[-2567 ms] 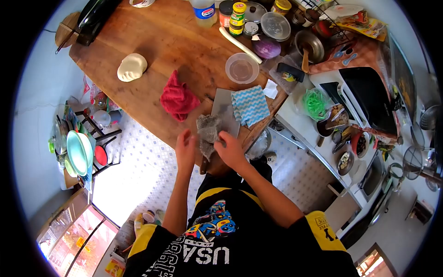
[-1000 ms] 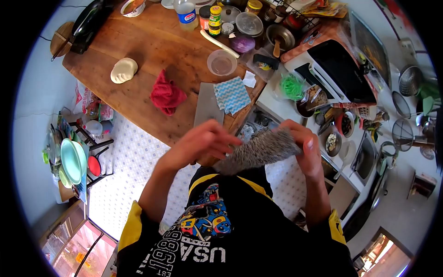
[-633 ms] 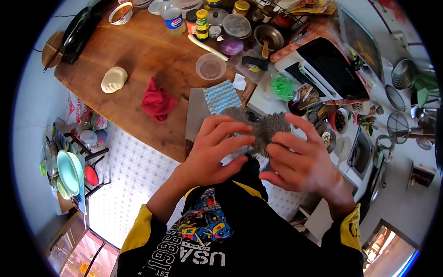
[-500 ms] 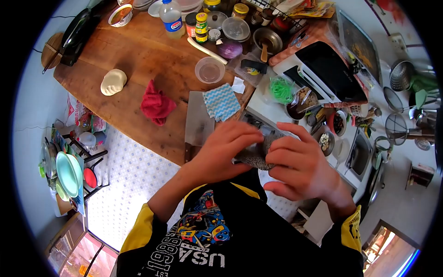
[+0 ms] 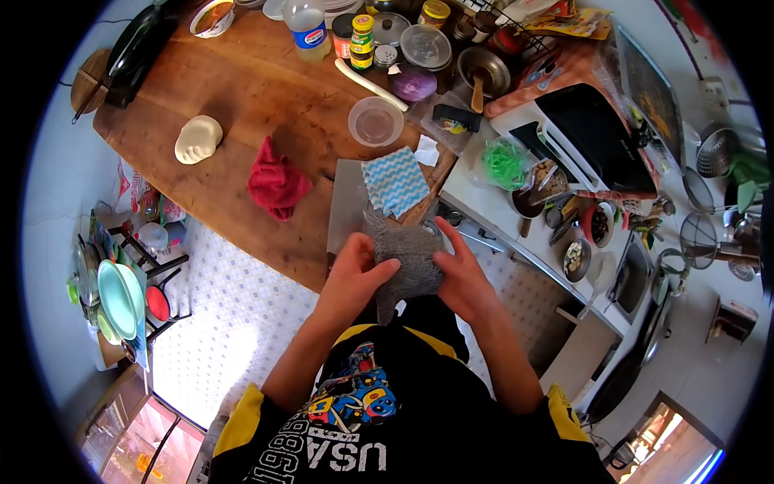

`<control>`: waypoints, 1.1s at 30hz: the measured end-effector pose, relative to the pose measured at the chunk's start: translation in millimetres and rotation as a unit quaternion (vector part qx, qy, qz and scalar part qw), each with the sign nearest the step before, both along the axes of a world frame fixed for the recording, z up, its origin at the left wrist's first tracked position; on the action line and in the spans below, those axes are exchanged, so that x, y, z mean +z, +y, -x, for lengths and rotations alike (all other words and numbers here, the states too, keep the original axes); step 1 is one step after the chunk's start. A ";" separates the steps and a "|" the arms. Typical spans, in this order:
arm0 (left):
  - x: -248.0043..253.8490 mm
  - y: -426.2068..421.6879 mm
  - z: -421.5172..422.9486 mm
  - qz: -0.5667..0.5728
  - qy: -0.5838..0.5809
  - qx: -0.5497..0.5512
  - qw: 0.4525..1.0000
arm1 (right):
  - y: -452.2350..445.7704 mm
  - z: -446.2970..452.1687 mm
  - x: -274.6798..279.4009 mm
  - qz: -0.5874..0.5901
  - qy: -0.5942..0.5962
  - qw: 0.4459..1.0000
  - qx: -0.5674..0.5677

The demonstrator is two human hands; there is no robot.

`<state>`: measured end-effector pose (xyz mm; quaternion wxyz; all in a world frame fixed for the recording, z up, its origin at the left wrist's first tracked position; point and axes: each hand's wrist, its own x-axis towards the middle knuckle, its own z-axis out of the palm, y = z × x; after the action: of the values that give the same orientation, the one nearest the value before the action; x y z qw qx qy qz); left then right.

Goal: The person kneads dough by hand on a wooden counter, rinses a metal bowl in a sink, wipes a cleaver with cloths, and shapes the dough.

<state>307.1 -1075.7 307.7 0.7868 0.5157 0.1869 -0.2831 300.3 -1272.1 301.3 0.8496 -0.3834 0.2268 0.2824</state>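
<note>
A grey, fuzzy-looking cloth (image 5: 409,262) is stretched between my two hands in front of my shirt, one corner hanging down. My left hand (image 5: 353,273) grips its left side, thumb lying on top. On the right edge, my right hand (image 5: 466,282) pinches it with the thumb in front and the index finger pointing up. Just beyond the hands, a blue-and-white wavy-patterned cloth (image 5: 395,181) lies at the table edge, partly over a flat grey sheet (image 5: 347,194). A crumpled red cloth (image 5: 276,179) rests farther left.
The wooden table (image 5: 234,89) carries a lump of dough (image 5: 198,139), a clear plastic bowl (image 5: 376,121), a bottle (image 5: 308,32) and several jars. To the right, a white counter (image 5: 484,194) holds a green mesh (image 5: 505,165), a microwave-like appliance (image 5: 592,133) and bowls.
The grey cloth, bunched between my blurred hands before, is now spread flatter. My right hand has moved left and down, and the view has shifted slightly.
</note>
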 end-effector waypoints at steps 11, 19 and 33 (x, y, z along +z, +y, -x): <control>-25.5 16.0 -49.0 -0.394 -0.450 -0.223 0.769 | 3.5 -32.0 4.3 0.712 -0.409 0.517 0.241; -146.3 19.5 -167.7 -0.264 -0.048 0.073 0.961 | 5.3 -112.8 -125.4 0.439 -0.149 0.863 0.201; -209.0 19.6 -220.7 -0.333 -0.036 0.135 0.932 | 29.7 -107.0 -168.7 0.764 -0.175 0.616 0.085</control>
<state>527.7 -1056.1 98.6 0.6066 0.7280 0.3099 -0.0769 407.4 -1242.4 132.6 0.2460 -0.9535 0.1739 0.0059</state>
